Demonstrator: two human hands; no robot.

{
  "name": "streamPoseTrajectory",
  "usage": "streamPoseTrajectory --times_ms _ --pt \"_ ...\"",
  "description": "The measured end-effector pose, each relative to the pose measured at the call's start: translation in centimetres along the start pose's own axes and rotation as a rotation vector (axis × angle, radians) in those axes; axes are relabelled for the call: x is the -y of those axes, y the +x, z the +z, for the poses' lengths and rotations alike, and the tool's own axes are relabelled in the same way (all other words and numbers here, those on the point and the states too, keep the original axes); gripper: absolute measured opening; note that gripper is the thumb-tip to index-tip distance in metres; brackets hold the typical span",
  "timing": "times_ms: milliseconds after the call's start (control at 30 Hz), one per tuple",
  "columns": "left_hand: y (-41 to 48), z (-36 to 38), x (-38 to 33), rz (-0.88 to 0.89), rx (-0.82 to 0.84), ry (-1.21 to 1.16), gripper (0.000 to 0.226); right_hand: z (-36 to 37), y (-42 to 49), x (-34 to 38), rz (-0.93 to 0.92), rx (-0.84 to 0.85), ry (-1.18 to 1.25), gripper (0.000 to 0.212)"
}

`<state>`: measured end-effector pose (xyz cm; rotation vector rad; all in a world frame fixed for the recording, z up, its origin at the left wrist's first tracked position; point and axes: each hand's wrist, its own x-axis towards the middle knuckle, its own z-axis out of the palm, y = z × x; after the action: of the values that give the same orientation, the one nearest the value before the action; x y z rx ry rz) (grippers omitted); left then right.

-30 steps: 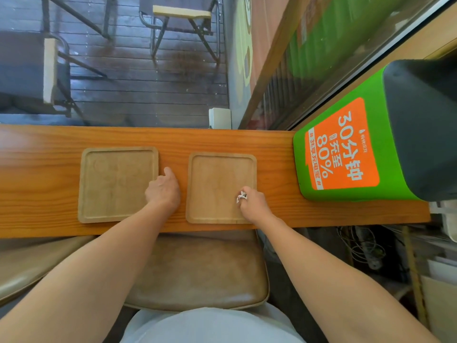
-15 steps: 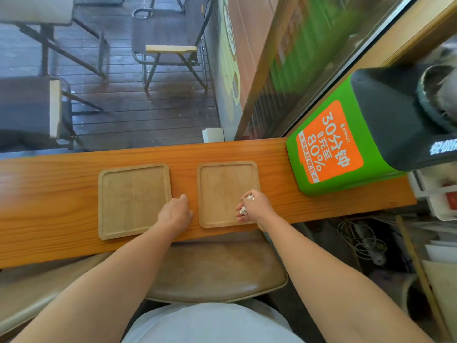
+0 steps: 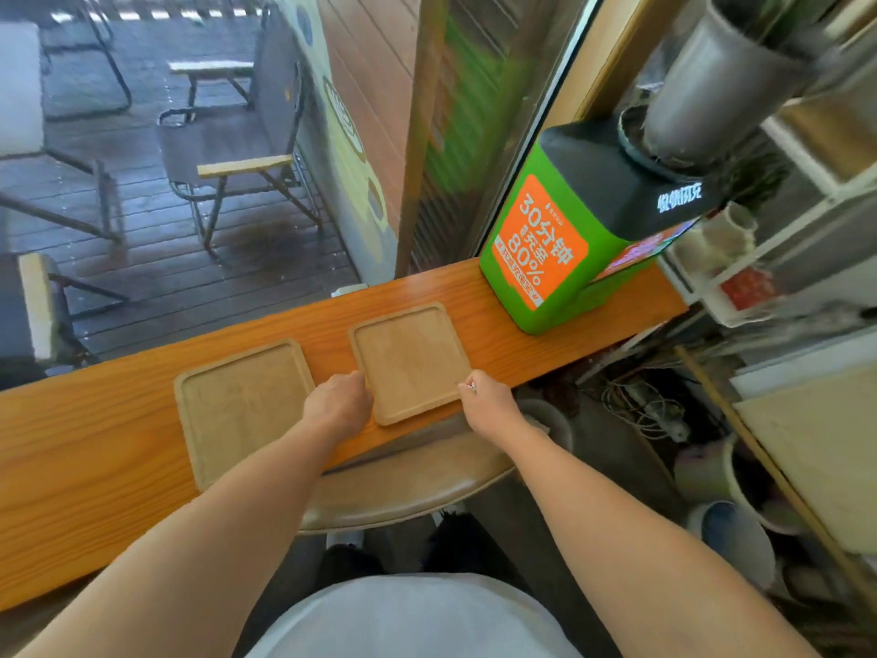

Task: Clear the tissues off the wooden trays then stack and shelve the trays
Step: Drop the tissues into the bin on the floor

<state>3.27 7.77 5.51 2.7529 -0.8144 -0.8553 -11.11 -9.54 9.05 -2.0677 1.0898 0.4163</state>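
Two square wooden trays lie side by side on the orange wooden counter (image 3: 95,448). Nothing lies on the left tray (image 3: 242,401) or the right tray (image 3: 410,360). My left hand (image 3: 339,406) rests on the counter between them, fingers curled, touching the right tray's left edge. My right hand (image 3: 486,403) is at the right tray's near right corner, closed on a small crumpled white tissue (image 3: 471,386) that only just shows at the fingertips.
A green and black charging kiosk (image 3: 564,239) with an orange sticker stands on the counter's right end. Behind it is a window onto a deck with chairs. A brown stool seat (image 3: 408,482) sits under the counter. White shelves (image 3: 778,239) and buckets (image 3: 733,534) fill the right.
The view has swung up and to the right. My right hand has slid with the tissue from the tray's surface to its near right corner; my left hand stays between the trays.
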Motion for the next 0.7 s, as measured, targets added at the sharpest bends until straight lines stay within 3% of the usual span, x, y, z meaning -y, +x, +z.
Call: streamPoseTrajectory --times_ms 300,500,700 --pt "0.4 1.3 -11.0 0.201 0.025 0.064 0.023 -4.4 -2.2 -6.5 0.036 -0.103 0.080 0.027" --pt "0.2 7.1 -24.9 0.373 0.052 0.114 0.023 -9.0 -2.4 -18.2 0.099 -0.136 0.048 0.029" --pt "0.4 18.2 -35.8 0.448 0.278 0.245 0.028 -11.1 -0.1 -32.5 0.167 -0.191 0.025 0.029"
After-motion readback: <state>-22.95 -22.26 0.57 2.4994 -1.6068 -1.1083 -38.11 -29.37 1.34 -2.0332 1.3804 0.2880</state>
